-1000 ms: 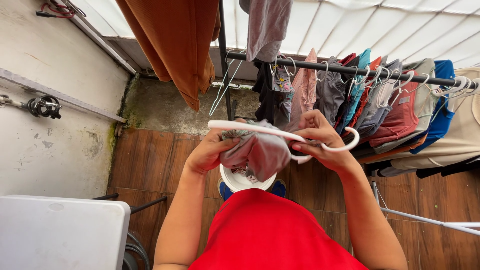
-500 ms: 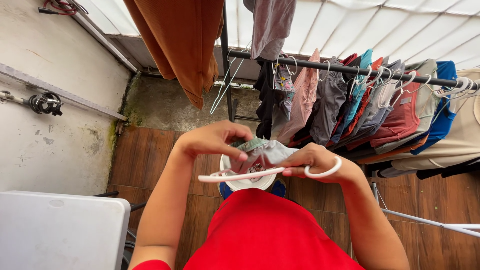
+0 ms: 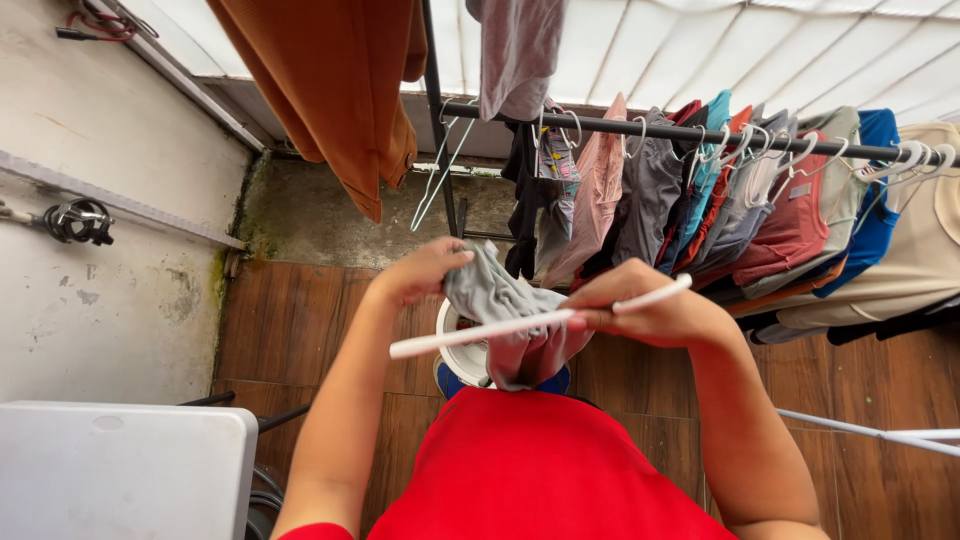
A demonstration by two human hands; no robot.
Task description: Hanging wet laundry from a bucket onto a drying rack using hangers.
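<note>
The stained grey concrete wall (image 3: 100, 280) closes the whole side from 7 to 10 o'clock. Brown wood-look floor tiles (image 3: 290, 320) run along its foot. A long black metal rail (image 3: 640, 128) crosses from 12 to 3 o'clock, packed with a row of hung shirts in pink, grey, teal, red and blue (image 3: 760, 200). A big rust-orange cloth (image 3: 330, 90) drapes at 11 o'clock, and a white plastic table top (image 3: 120, 470) sits at 8 o'clock.

A round white plastic bucket (image 3: 462, 355) stands on the floor directly below the hands. Above it the bunched grey fabric garment (image 3: 500, 300) hangs folded over the straight bar of a white plastic hanger (image 3: 470, 334).

The left hand (image 3: 425, 270) is closed, pinching the garment's upper edge at 11 o'clock of the bundle. The right hand (image 3: 650, 315) is wrapped around the hanger near its hook end, and its fingers also seem to press the cloth.

As I judge it, the work stands at fitting cloth to hanger: the garment is gathered at the middle, not spread along the bar.

The most open room lies at 9 to 10 o'clock, over the floor. At 12 o'clock two bare wire hangers (image 3: 435, 180) dangle from the rail's left end. At 4 o'clock a thin white rod (image 3: 870, 430) slants low.
</note>
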